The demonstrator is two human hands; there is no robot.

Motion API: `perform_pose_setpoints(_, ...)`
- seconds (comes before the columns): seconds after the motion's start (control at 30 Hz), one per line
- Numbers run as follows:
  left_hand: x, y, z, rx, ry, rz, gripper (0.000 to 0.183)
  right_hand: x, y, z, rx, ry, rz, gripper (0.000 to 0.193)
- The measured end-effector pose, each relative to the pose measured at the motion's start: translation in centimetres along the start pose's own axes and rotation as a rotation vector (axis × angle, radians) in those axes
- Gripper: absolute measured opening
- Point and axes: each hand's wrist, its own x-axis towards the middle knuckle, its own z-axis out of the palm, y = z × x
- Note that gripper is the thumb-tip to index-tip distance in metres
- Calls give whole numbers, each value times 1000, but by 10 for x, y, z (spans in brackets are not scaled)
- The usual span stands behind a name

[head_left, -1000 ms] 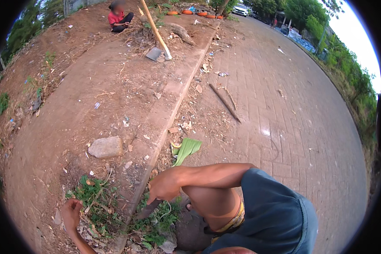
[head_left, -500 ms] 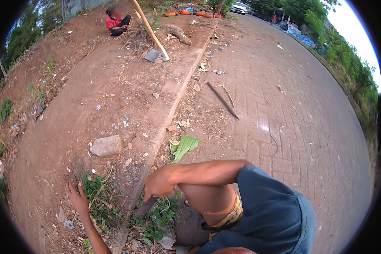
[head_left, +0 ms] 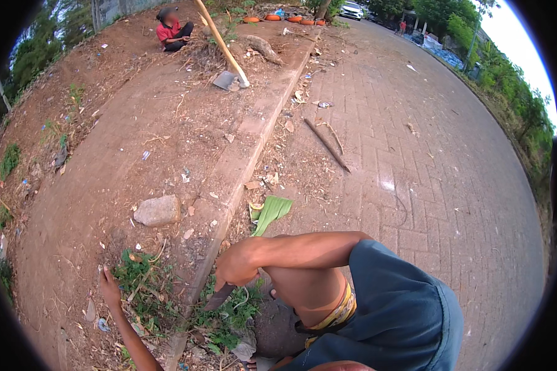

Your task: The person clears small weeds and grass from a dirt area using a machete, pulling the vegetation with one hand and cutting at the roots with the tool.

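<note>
My right hand (head_left: 235, 266) is closed around a knife (head_left: 219, 298), its grip hidden in my fist. The broad dark blade slants down to the left, over green weeds (head_left: 232, 318) beside the concrete kerb (head_left: 195, 287). My left hand (head_left: 110, 289) is over the bare soil, left of another clump of weeds (head_left: 139, 278). Its fingers are drawn together; whether anything small is between them I cannot make out. A torn green leaf strip (head_left: 272, 213) lies just beyond my right hand.
A stone block (head_left: 158, 211) lies on the soil ahead. Farther off stands a hoe (head_left: 226, 52) with a wooden handle, near a seated person (head_left: 172, 31) in red. A dark stick (head_left: 327, 146) lies on the paving (head_left: 439, 185). A white car (head_left: 351, 10) is far back.
My left hand's fingers, spread apart before, have come together, and the hand has shifted slightly. My right hand and the knife have moved slightly to the right.
</note>
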Motion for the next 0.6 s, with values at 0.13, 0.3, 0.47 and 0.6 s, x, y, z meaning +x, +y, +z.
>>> perform_pose_setpoints(0.13, 5, -9, 1, 48, 43, 12, 58, -2, -2, -1, -17, -15, -11, 53)
perform_pose_setpoints(0.3, 17, -20, 1, 168, -8, 23, 49, -6, -3, -4, -10, -26, -13, 57)
perform_pose_setpoints(0.47, 36, -43, 8, 169, 81, 79, 34, -5, -3, -2, 2, 4, 7, 60)
perform_pose_setpoints(0.6, 47, -56, 11, 25, 55, -19, 27, -4, -1, -1, 14, -11, 11, 61)
